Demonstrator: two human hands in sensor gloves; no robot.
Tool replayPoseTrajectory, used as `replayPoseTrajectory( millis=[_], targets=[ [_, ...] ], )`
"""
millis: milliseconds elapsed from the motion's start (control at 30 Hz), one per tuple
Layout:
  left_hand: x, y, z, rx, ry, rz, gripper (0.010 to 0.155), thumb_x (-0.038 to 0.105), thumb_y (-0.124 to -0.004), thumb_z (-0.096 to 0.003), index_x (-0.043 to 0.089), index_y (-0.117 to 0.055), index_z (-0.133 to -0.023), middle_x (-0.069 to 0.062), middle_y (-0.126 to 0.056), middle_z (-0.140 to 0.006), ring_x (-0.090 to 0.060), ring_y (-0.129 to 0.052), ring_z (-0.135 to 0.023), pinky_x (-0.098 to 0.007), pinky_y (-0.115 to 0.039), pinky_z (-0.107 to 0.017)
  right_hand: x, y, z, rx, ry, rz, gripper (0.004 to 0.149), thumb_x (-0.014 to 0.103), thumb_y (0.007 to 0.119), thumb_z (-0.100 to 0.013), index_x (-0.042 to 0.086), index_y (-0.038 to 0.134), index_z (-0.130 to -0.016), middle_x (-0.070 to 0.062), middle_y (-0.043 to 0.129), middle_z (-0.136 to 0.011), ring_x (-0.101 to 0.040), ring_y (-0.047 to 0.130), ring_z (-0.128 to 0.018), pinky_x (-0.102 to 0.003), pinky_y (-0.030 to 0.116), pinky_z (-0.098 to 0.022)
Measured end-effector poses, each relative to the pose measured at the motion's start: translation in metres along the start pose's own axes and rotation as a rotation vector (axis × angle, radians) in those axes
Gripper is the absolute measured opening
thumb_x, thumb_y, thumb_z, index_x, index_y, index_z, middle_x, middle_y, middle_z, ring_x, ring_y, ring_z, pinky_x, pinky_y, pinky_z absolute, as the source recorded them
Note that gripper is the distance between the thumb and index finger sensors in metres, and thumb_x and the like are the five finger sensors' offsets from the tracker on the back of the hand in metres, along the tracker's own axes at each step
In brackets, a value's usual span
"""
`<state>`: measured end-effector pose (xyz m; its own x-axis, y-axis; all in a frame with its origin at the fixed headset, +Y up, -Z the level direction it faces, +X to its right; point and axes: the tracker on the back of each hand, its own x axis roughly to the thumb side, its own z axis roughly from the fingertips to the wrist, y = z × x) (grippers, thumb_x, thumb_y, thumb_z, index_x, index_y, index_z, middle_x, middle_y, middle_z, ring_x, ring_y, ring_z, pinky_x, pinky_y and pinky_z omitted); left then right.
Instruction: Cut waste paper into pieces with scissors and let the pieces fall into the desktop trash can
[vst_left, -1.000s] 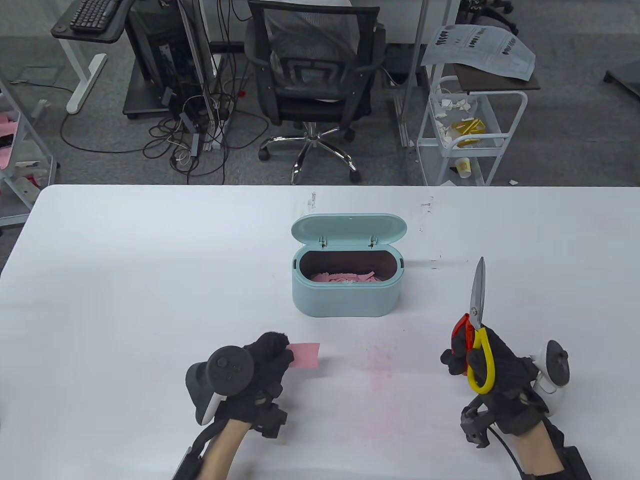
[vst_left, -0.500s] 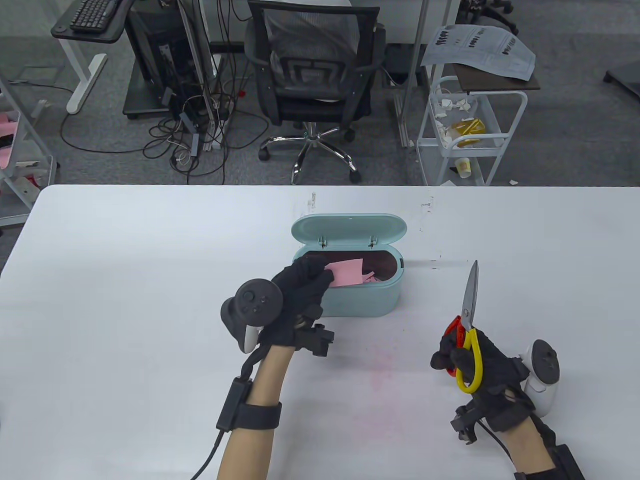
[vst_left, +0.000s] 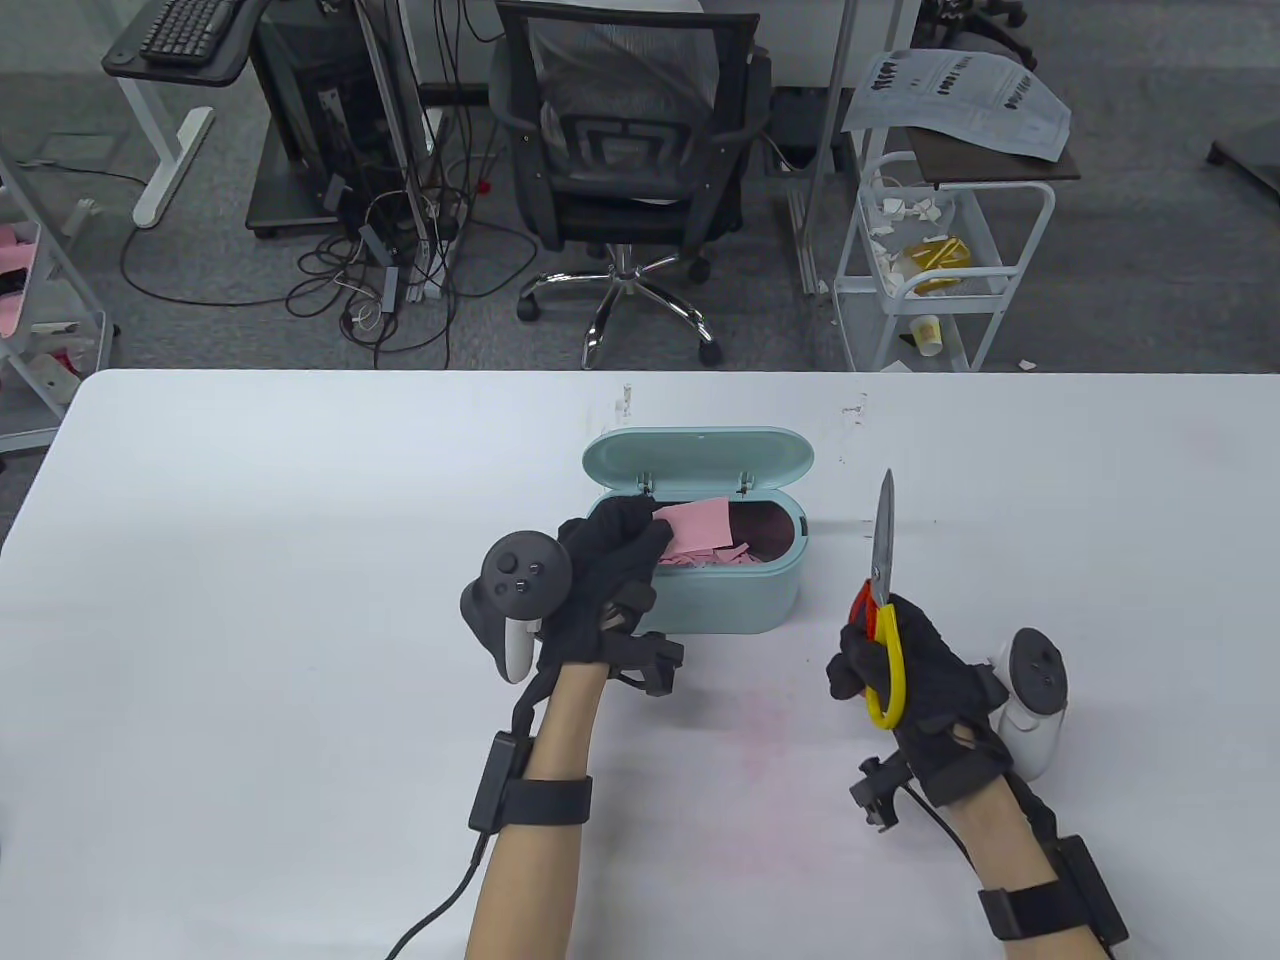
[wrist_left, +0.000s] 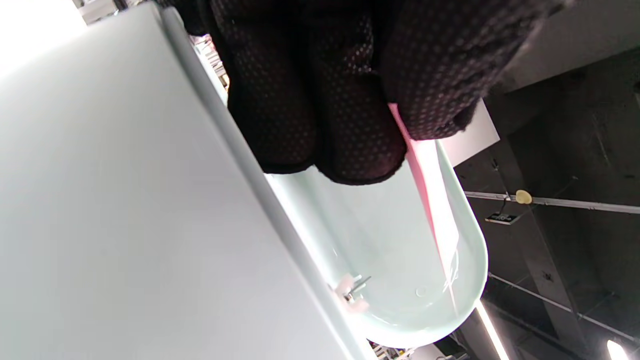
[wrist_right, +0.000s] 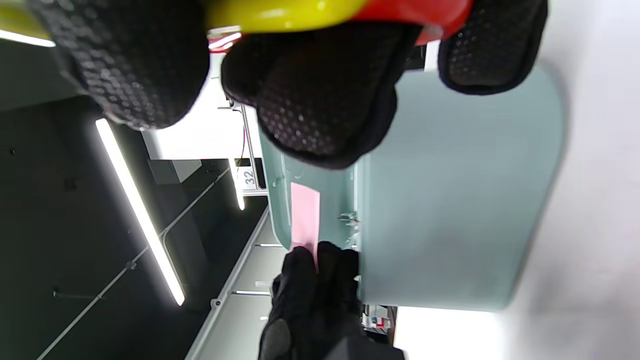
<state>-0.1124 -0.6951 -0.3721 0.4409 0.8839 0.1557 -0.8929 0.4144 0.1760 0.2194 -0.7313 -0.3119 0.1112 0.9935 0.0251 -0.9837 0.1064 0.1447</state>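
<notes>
A pale teal desktop trash can (vst_left: 700, 605) stands mid-table with its lid (vst_left: 697, 458) tipped back and pink scraps inside. My left hand (vst_left: 610, 560) pinches a pink paper slip (vst_left: 695, 525) over the can's left half; the same slip (wrist_left: 425, 185) shows edge-on between finger and thumb, and again as a pink strip (wrist_right: 305, 217) in the right wrist view. My right hand (vst_left: 890, 665) grips the red-and-yellow handles of scissors (vst_left: 884, 545), right of the can, blades together and pointing away from me.
The white table (vst_left: 300, 600) has a faint pink smear near its front middle. Behind its far edge stand an office chair (vst_left: 625, 150) and a white wire cart (vst_left: 940, 260).
My left hand has carried the pink slip from the table's front up over the can. My right hand has brought the scissors forward and left, closer to the can.
</notes>
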Motion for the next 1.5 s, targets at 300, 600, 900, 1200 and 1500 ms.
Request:
replayPoseTrajectory(
  millis=[300,600,900,1200,1500],
  targets=[
    [-0.01,0.001,-0.001,0.034,0.034,0.023,0.037,0.043,-0.09,-0.0461,0.032,-0.087,-0.081,0.008,-0.108,-0.064,-0.017,-0.107,-0.063,-0.049,-0.05,-0.081,-0.034,0.049,-0.022,0.154,0.167,0.122,0.092,0.071,0.081,-0.033,0.024,0.036,-0.098,-0.001,0.065,-0.086,-0.02,0.088,-0.056,-0.067,0.067,-0.056],
    [-0.013,0.003,-0.003,0.01,0.082,0.05,0.037,0.042,-0.091,-0.0452,0.029,-0.088,-0.079,0.006,-0.109,-0.062,-0.018,-0.107,-0.062,-0.048,-0.048,-0.08,-0.049,0.059,-0.016,0.209,0.246,0.233,0.095,0.079,0.068,-0.037,0.02,0.028,-0.099,-0.003,0.063,-0.089,-0.025,0.086,-0.059,-0.064,0.069,-0.053],
    [-0.014,0.003,-0.002,0.016,0.094,0.085,0.037,0.042,-0.091,-0.0452,0.029,-0.088,-0.079,0.006,-0.109,-0.062,-0.018,-0.107,-0.062,-0.049,-0.047,-0.08,-0.053,0.068,-0.016,0.232,0.275,0.264,0.093,0.078,0.07,-0.037,0.018,0.033,-0.098,-0.002,0.071,-0.082,-0.023,0.091,-0.051,-0.061,0.075,-0.047],
    [-0.016,0.005,-0.003,0.013,0.098,0.109,0.036,0.042,-0.092,-0.0442,0.028,-0.09,-0.078,0.007,-0.111,-0.06,-0.018,-0.108,-0.06,-0.058,-0.049,-0.077,-0.05,0.076,-0.024,0.212,0.255,0.277,0.09,0.076,0.072,-0.036,0.018,0.037,-0.096,0.001,0.077,-0.076,-0.019,0.095,-0.043,-0.057,0.08,-0.042],
    [-0.013,0.005,-0.002,0.022,0.096,0.077,0.036,0.042,-0.092,-0.0442,0.027,-0.091,-0.078,0.006,-0.111,-0.059,-0.018,-0.108,-0.06,-0.061,-0.05,-0.076,-0.052,0.074,-0.026,0.174,0.25,0.264,0.088,0.075,0.073,-0.035,0.018,0.041,-0.094,0.004,0.081,-0.07,-0.016,0.097,-0.037,-0.054,0.083,-0.038]
  ],
)
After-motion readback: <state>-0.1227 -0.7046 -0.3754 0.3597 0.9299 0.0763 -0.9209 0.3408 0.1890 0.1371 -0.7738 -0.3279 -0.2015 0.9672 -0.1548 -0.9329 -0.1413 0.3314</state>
